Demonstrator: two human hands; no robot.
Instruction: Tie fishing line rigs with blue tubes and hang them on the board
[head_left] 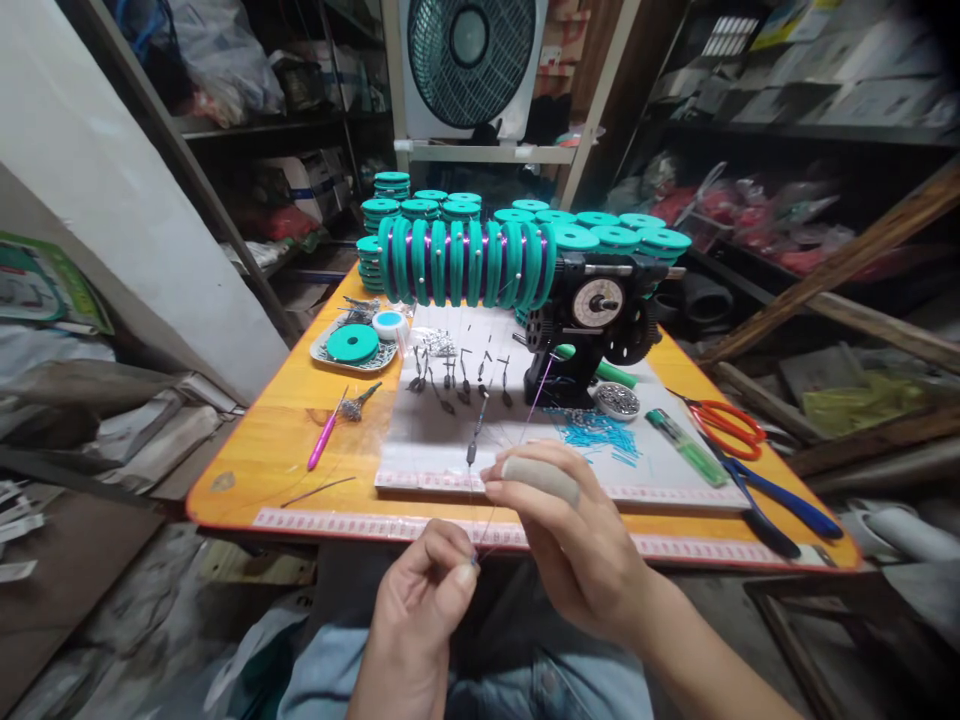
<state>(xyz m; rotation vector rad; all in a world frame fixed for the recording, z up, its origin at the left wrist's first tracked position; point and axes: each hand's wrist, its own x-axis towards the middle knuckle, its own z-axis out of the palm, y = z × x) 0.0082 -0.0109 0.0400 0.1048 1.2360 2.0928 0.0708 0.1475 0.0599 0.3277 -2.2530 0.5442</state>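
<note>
Near the table's front edge, my left hand [424,595] is closed, thumb and index finger pinching a thin fishing line. A tiny bluish bit shows at its fingertips. Above it to the right, my right hand [574,525] has thumb and fingers drawn together by the line; a greyish wrap [540,478] covers one finger. Just beyond the fingertips, a dark sinker [471,455] hangs on the line. Several more dark rigs [465,385] dangle below a row of green foam spools [465,262] mounted on a black winding machine [592,310].
At the left lie a tray [322,358] of metal parts and a pink-handled tool [322,440]. On the right are a bowl of small metal pieces [617,400], blue tubes [600,440], orange scissors [727,425] and blue pliers [784,500]. More green spools [615,238] and a fan [471,60] stand behind.
</note>
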